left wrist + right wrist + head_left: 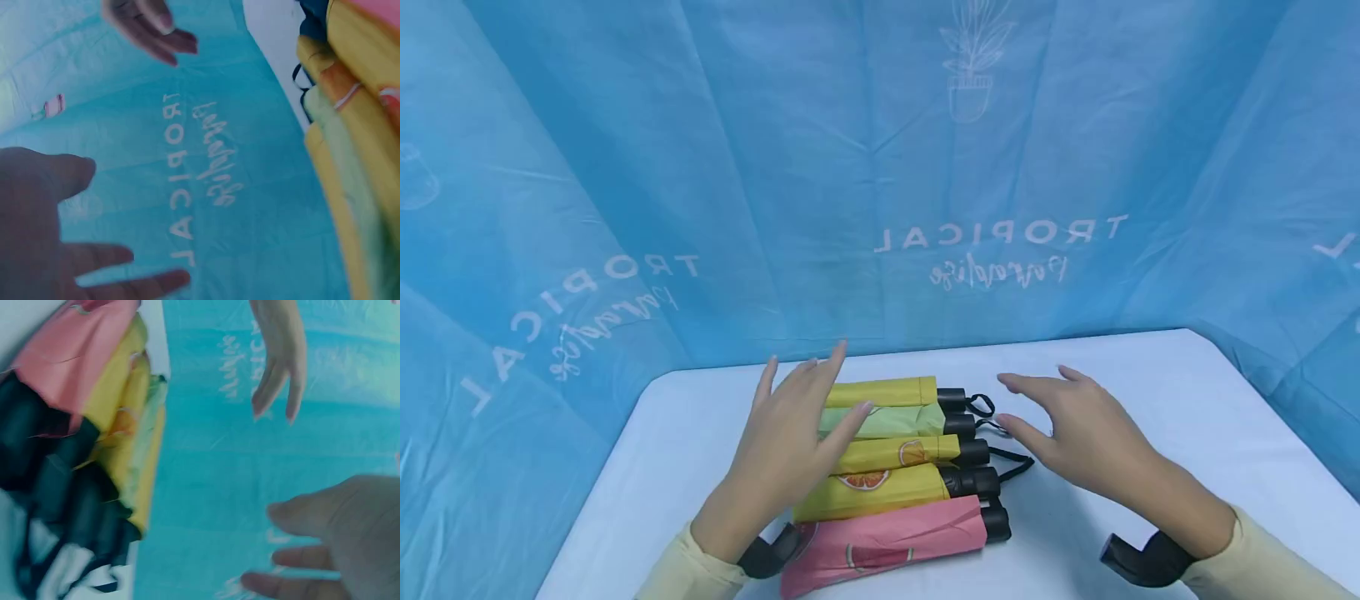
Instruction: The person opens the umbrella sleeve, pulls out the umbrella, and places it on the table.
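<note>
Several folded umbrellas in fabric sleeves lie side by side on the table, their black handles pointing right. Nearest is a pink umbrella (917, 537) with a watermelon print. Behind it come a yellow umbrella (880, 493) with an orange-slice print, a second yellow umbrella (880, 455), a light green umbrella (895, 422) and a plain yellow umbrella (887, 392) at the back. My left hand (797, 433) hovers over their left ends, fingers spread, holding nothing. To the right of the handles, my right hand (1086, 429) is raised with fingers apart and nothing in it.
A white-covered table (1150, 375) bears the umbrellas. Blue printed cloth (820, 208) hangs behind the table and at both sides. Black wrist straps (1150, 560) sit on both wrists. Thin cord loops (1017, 462) stick out from some handles.
</note>
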Action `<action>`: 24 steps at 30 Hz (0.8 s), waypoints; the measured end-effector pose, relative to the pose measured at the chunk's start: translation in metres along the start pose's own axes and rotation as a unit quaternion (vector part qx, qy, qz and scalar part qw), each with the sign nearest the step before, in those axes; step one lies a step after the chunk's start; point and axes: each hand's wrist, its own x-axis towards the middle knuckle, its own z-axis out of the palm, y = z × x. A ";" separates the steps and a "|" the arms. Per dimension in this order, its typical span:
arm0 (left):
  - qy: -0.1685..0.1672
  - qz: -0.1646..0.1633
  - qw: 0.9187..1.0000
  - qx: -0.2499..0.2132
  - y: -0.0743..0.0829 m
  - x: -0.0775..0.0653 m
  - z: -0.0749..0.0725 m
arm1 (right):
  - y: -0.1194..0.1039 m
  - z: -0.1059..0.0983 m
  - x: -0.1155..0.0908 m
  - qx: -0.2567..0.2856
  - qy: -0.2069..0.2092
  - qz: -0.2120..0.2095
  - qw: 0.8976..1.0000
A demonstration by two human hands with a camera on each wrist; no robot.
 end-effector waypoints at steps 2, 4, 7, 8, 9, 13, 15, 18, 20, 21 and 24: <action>0.016 0.017 0.999 -0.033 -0.005 -0.011 0.005 | 0.006 0.009 -0.008 0.026 0.007 -0.003 1.000; 0.021 0.019 0.997 -0.066 -0.010 -0.024 0.011 | 0.012 0.020 -0.015 0.059 0.012 -0.008 0.998; 0.012 0.008 0.993 -0.121 -0.018 -0.046 0.022 | 0.021 0.039 -0.026 0.118 0.008 -0.025 0.993; 0.007 0.006 0.990 -0.143 -0.021 -0.053 0.027 | 0.024 0.045 -0.029 0.138 0.003 -0.031 0.990; 0.000 0.001 0.986 -0.164 -0.024 -0.060 0.031 | 0.027 0.052 -0.033 0.155 -0.002 -0.034 0.987; -0.020 -0.007 0.967 -0.252 -0.033 -0.079 0.044 | 0.035 0.076 -0.042 0.232 -0.022 -0.043 0.971; -0.032 -0.021 0.956 -0.290 -0.036 -0.086 0.048 | 0.037 0.087 -0.044 0.272 -0.036 -0.045 0.961; -0.059 -0.050 0.937 -0.340 -0.042 -0.095 0.053 | 0.038 0.100 -0.047 0.325 -0.052 -0.049 0.943; -0.077 -0.066 0.922 -0.375 -0.047 -0.099 0.059 | 0.040 0.106 -0.049 0.351 -0.058 -0.044 0.934; -0.086 -0.077 0.913 -0.392 -0.049 -0.102 0.062 | 0.041 0.109 -0.051 0.362 -0.060 -0.041 0.930; -0.105 -0.109 0.886 -0.438 -0.056 -0.107 0.070 | 0.044 0.115 -0.056 0.397 -0.058 -0.028 0.915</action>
